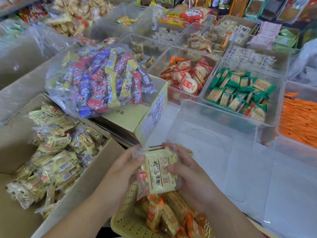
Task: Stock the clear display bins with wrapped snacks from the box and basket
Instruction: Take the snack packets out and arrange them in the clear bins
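Observation:
Both hands hold a small stack of pale yellow wrapped snacks (pixel 160 172) above the yellow perforated basket (pixel 127 219). My left hand (pixel 123 170) pinches the stack's top left corner. On the right side, my right hand (pixel 187 170) grips it with curled fingers. The basket holds orange and gold wrapped snacks (pixel 171 215). At the left stands an open cardboard box (pixel 96 170) with several of the same pale yellow packs (pixel 54 152). Just beyond my hands sits an empty clear display bin (pixel 214 134).
A clear bag of blue, red and yellow candy bars (pixel 101 78) lies on a closed yellow carton (pixel 137 115). Behind are clear bins with red-wrapped crackers (pixel 187 78), green packs (pixel 240 93) and orange packs (pixel 298 121). More filled bins and hanging snacks crowd the back.

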Available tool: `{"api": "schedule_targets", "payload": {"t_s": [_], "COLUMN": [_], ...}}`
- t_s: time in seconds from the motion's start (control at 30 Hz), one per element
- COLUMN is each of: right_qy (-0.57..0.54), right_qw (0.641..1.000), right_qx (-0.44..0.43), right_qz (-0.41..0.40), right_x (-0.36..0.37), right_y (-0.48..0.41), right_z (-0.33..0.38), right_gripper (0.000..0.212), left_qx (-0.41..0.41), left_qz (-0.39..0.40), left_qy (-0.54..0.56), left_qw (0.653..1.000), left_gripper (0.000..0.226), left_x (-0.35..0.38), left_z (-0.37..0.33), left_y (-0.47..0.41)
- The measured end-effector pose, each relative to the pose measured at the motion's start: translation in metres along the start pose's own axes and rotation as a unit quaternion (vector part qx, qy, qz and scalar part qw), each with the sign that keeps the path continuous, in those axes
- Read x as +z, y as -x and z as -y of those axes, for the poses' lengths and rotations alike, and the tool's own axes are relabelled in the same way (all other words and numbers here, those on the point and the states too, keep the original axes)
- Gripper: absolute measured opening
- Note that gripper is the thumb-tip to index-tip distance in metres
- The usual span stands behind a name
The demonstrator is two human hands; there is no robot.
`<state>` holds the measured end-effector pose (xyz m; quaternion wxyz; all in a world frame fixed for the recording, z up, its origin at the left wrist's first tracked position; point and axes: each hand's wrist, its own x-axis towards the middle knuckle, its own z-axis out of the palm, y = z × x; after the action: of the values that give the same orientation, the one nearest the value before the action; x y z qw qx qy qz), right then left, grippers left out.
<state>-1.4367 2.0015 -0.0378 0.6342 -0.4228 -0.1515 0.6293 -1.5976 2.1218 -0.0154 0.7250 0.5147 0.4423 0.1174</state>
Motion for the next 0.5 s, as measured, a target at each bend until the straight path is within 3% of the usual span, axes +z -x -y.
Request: {"api": "schedule_targets", "payload": {"t_s": [0.1,0.23,0.37,0.43,0.5], "right_qy": [0.060,0.183,0.419,0.460,0.509], "right_qw": [0.998,0.976,0.863,0.837,0.819], "right_qx": [-0.011,-0.042,-0.134,-0.184,-0.181], "right_qz": [-0.010,-0.110,-0.250,-0.235,-0.191], "right_x": [0.002,0.002,0.006,0.011,0.018], "right_y": [-0.002,-0.003,0.000,0.002,0.005], "right_z": [-0.005,-0.010,-0.018,-0.023,-0.025], "right_gripper": [0.055,0.058,0.051,0.042,0.055], "left_qx": [-0.050,-0.010,0.007,0.012,0.022], "left_qz": [0.034,-0.001,-0.066,-0.054,-0.040], "left_qy": [0.161,0.151,0.149,0.141,0.146], "left_qw": [0.985,0.988,0.987,0.988,0.988], "left_gripper": [0.041,0.015,0.055,0.057,0.046], "left_x": [-0.004,0.000,0.002,0.006,0.011], "left_z": [-0.001,0.000,0.002,0.004,0.006], "left_y": [0.005,0.004,0.000,-0.001,-0.002]}}
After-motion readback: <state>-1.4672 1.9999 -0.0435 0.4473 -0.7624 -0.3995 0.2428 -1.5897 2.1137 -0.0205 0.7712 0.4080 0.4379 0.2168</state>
